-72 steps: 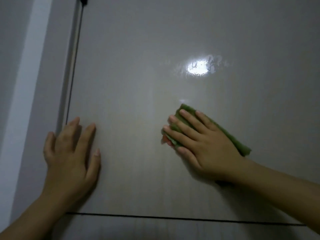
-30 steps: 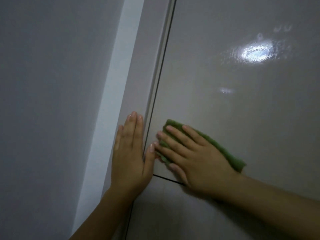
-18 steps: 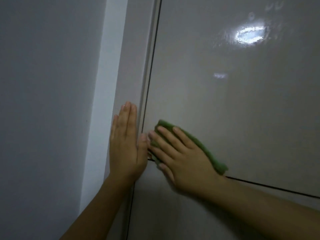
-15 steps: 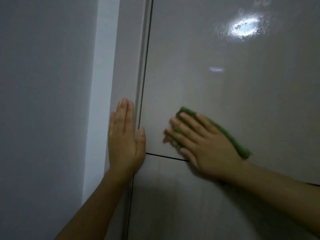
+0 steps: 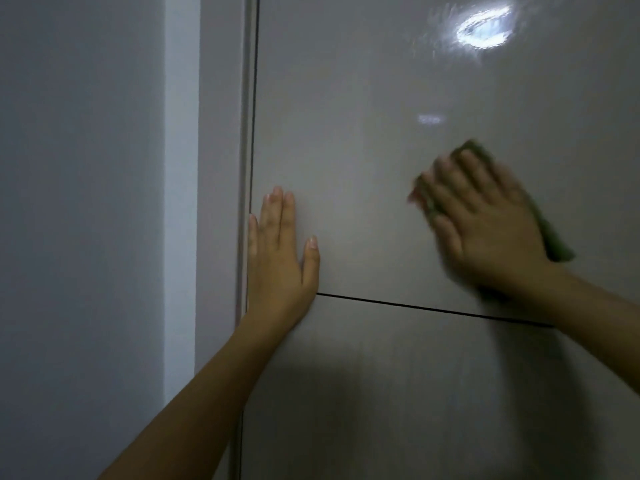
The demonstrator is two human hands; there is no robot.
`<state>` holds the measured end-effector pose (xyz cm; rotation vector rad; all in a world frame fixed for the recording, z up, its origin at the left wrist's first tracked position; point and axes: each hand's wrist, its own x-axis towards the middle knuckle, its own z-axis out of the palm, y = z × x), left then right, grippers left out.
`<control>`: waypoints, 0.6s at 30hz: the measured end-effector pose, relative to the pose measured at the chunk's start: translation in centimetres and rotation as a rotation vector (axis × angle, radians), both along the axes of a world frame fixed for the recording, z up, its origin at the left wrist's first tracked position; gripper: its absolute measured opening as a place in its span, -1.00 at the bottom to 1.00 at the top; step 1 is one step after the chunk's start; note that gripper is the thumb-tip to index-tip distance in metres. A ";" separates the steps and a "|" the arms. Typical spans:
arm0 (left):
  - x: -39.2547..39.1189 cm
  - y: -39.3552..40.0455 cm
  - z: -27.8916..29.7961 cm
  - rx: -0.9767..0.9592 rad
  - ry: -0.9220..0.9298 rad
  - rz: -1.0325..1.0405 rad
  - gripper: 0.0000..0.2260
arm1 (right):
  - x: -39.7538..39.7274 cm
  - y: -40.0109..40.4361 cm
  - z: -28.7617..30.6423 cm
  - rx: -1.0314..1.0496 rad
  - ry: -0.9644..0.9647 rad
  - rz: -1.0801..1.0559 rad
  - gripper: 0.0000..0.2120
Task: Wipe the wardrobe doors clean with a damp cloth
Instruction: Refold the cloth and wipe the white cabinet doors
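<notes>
A glossy grey-beige wardrobe door (image 5: 363,109) fills most of the head view. My right hand (image 5: 485,220) lies flat, fingers straight, pressing a folded green cloth (image 5: 557,245) against the door at the right; both are motion-blurred. The cloth shows above my fingertips and past the outer edge of my hand. My left hand (image 5: 280,258) rests flat with straight fingers on the door's lower left corner, beside its vertical edge. A thin dark horizontal gap (image 5: 415,308) separates this door from the panel (image 5: 398,393) below.
A bright light reflection (image 5: 485,29) with wet streaks sits high on the door. Left of the door stands the wardrobe's side frame (image 5: 221,133), then a white strip (image 5: 181,168) and a plain grey wall (image 5: 76,202).
My right hand has swept the cloth from the door's left edge toward the right and slightly up. My left hand has shifted from the frame onto the door's corner.
</notes>
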<state>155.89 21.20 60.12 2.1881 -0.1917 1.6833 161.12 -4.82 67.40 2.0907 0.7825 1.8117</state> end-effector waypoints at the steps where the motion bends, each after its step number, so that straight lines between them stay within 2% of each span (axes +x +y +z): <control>1: 0.1 -0.7 0.1 0.016 -0.010 -0.017 -0.45 | -0.2 -1.0 1.1 0.152 0.023 -0.036 -0.49; 3: 0.3 -2.2 0.6 0.030 -0.032 -0.046 -0.46 | -0.4 -0.2 1.4 0.396 0.025 -0.053 -0.47; 4: 0.4 -3.0 0.8 0.029 -0.038 -0.059 -0.46 | -0.5 0.9 0.4 0.427 0.015 -0.042 -0.46; 5: 0.6 -3.9 1.1 0.025 -0.040 -0.068 -0.46 | -0.4 2.0 -1.2 0.361 0.014 -0.016 -0.47; 8: 0.9 -6.3 1.7 0.035 -0.042 -0.097 -0.45 | -0.5 1.4 -6.4 -0.202 0.034 0.005 -0.50; 9: 1.1 -6.9 1.9 0.047 -0.047 -0.106 -0.45 | -0.5 -0.3 -6.3 -0.315 0.029 0.002 -0.52; 10: 1.2 -7.3 2.0 0.062 -0.056 -0.111 -0.45 | -0.4 -2.1 -5.2 -0.339 0.021 0.009 -0.53; 12: 1.6 -8.1 2.4 0.090 -0.077 -0.114 -0.45 | -0.1 -5.1 -1.5 -0.188 -0.018 0.010 -0.52; 15: 2.3 -9.5 2.9 0.112 -0.087 -0.122 -0.45 | -0.1 -8.1 4.4 0.240 -0.004 -0.042 -0.49; 17: 2.8 -10.8 3.2 0.118 -0.081 -0.111 -0.45 | 0.0 -7.3 5.0 0.452 -0.012 -0.058 -0.47; 18: 3.1 -11.5 3.3 0.123 -0.069 -0.097 -0.44 | 0.0 -6.4 4.0 0.491 -0.024 -0.066 -0.46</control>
